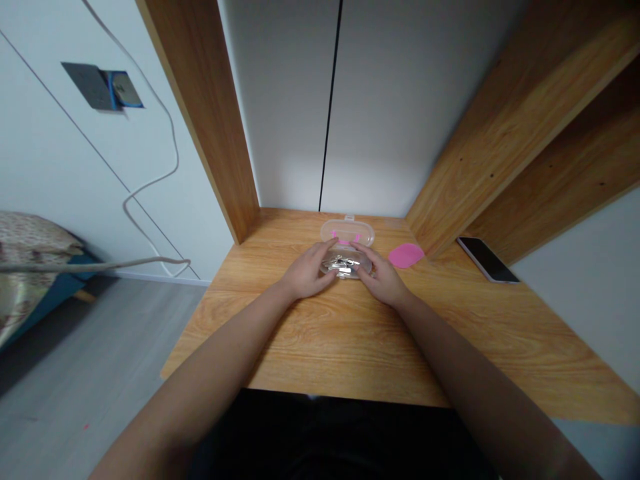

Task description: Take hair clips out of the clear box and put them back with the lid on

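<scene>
On the wooden desk (320,333), a clear plastic oval case (347,231) lies lengthwise, pointing away from me, with pink parts inside its far half. Shiny metal pieces (342,265) sit in its near half, though I cannot tell what they are. My left hand (310,271) wraps the case's left side, with fingers reaching over its top. My right hand (380,278) grips the right side the same way. Both hands partly hide the case.
A pink silicone pad (406,255) lies just right of the case, and a black phone (487,259) lies further right. Wooden side panels (210,113) and shelves (530,113) flank the desk. A white cable (150,180) hangs from a wall socket (103,88) at left, above a grey floor.
</scene>
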`<state>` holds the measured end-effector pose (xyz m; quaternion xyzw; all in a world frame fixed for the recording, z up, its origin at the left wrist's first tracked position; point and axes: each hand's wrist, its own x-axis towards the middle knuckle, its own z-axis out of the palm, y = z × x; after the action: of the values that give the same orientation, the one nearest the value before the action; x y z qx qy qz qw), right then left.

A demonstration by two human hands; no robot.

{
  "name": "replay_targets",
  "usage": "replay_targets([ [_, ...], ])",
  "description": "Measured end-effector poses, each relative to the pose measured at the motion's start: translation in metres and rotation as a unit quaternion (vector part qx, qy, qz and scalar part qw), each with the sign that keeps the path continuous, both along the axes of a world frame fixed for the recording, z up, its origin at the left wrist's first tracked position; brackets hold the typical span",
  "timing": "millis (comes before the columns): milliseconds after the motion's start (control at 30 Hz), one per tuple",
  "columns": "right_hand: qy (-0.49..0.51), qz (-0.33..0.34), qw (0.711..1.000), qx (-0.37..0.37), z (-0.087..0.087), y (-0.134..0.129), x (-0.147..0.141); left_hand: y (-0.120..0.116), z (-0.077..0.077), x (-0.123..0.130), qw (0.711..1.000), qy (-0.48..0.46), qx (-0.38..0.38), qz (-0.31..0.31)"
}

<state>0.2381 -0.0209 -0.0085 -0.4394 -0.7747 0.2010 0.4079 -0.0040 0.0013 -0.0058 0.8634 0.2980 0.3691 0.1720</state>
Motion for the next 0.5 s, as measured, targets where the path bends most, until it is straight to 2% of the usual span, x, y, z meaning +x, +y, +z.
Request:
replay_targets([
  [500, 0.001, 0.002, 1.000, -0.001, -0.0015, 0.0012, 0.0008, 0.0028, -0.0035, 0.0011, 1.000, -0.010, 0.006, -0.008],
])
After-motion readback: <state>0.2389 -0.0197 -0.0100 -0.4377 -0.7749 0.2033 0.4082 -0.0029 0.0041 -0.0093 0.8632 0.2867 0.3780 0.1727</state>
